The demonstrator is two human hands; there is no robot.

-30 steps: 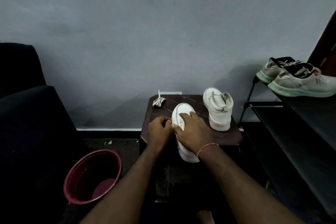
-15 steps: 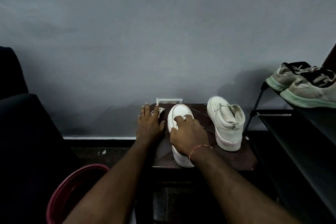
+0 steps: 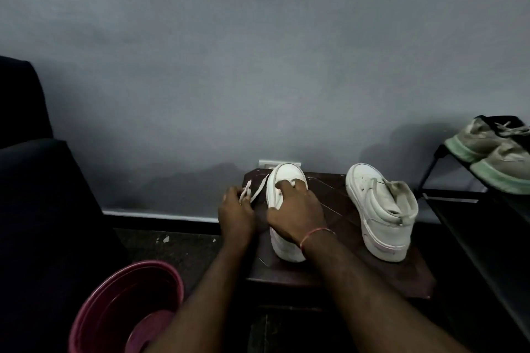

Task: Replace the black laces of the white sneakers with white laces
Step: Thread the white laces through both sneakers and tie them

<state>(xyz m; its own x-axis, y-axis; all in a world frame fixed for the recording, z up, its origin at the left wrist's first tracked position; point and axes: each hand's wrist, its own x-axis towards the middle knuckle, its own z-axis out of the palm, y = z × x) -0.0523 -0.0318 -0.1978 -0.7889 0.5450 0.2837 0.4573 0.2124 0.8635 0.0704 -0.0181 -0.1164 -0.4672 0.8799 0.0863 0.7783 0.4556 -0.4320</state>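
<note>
On the table [image 3: 329, 272], the left hand [image 3: 236, 216] pinches the white lace [image 3: 247, 191], and the right hand [image 3: 295, 213] grips the near sneaker [image 3: 284, 178] with curled fingers.

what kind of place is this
Probably a room in a home, perhaps near the entrance. A shoe rack with grey shoes stands on the right, a dark armchair on the left, and a small wooden table against a plain grey wall.
</note>
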